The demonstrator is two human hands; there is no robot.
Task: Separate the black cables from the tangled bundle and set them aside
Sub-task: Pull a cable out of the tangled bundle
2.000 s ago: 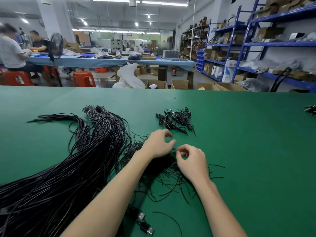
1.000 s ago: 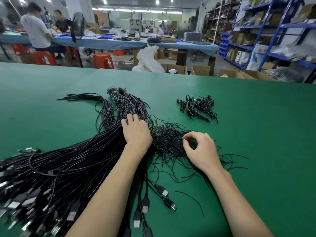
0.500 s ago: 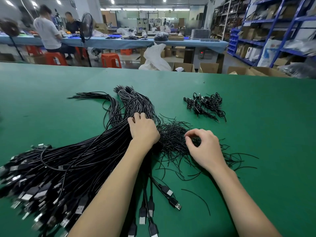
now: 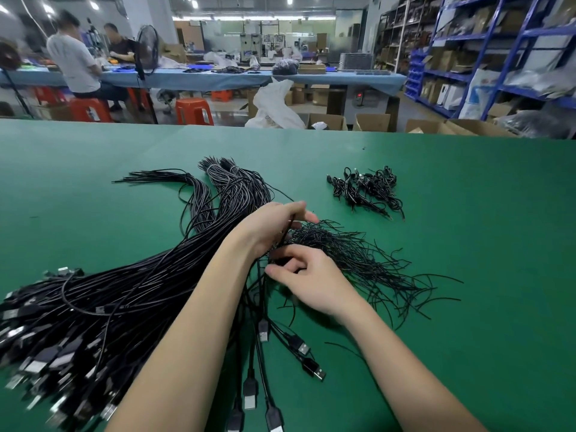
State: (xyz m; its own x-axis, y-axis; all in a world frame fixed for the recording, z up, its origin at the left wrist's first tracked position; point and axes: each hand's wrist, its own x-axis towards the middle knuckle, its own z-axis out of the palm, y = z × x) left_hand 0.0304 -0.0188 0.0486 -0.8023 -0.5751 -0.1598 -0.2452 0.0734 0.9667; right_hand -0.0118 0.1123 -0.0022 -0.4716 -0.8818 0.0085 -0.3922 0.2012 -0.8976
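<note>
mid-separation — i am working one cable out of the tangle (image 4: pixel 336 247) at table (image 4: pixel 467 213) centre. my left hand (image 4: pixel 274 222) hovers over the tangle, fingers loosely curled, pinching a thin cable (image 4: pixel 288 227). my right hand (image 4: pixel 311 282) has curled fingers in the strands; whether it grips one, i cannot tell. big bundle (image 4: pixel 124 294) lies left, small pile (image 4: pixel 367 188) far right. next, i judge — lift slowly, hold the rest down.

Place: factory assembly workshop
Near: green worktable (image 4: pixel 467 213)
Far: workers at blue bench (image 4: pixel 218 77)
Right: blue shelving (image 4: pixel 511 42) with cartons
</note>
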